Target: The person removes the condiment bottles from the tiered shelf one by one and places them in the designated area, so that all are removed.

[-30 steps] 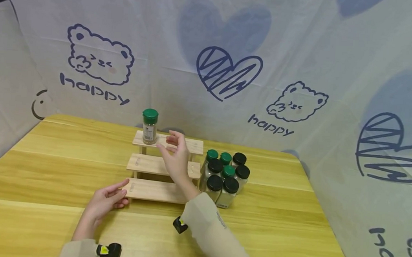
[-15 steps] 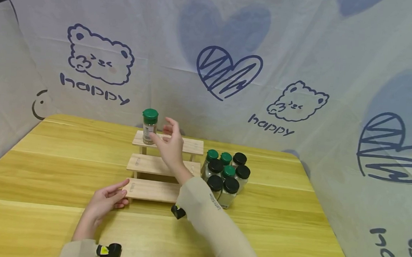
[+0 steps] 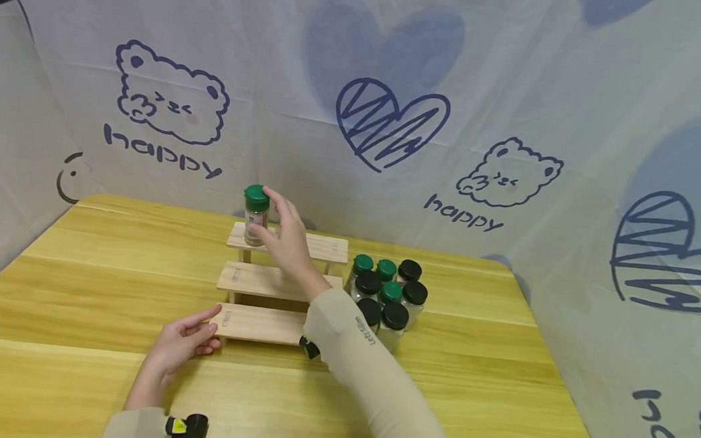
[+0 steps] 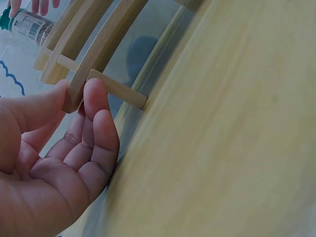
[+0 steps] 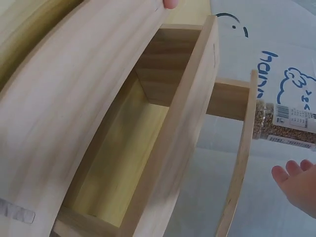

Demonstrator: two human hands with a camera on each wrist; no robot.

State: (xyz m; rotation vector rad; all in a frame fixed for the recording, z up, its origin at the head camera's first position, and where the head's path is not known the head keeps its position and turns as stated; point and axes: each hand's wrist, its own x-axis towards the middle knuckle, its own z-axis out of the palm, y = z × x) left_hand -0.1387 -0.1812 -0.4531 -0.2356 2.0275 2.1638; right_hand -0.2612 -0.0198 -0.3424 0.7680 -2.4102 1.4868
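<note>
A spice jar [image 3: 256,216] with a green cap and brown grains stands upright at the left end of the top step of a three-step wooden rack [image 3: 262,324]. My right hand [image 3: 289,242] is at its right side, thumb before the glass and index finger by the cap, fingers fairly straight. Three fingertips of the right hand [image 5: 296,182] show apart from the jar [image 5: 286,123] in the right wrist view; the thumb is out of that view. My left hand [image 3: 177,342] pinches the left end of the bottom step, thumb above and fingers below, also in the left wrist view.
Several jars [image 3: 388,295] with green or black caps stand close together right of the rack, partly behind my right sleeve [image 3: 354,353]. The yellow wooden table [image 3: 81,283] runs back to a white cloth [image 3: 306,156] printed with bears and hearts.
My right hand has moved left along the top step to the green-capped jar, and its index finger has come up to the cap. The left hand has stayed on the rack.
</note>
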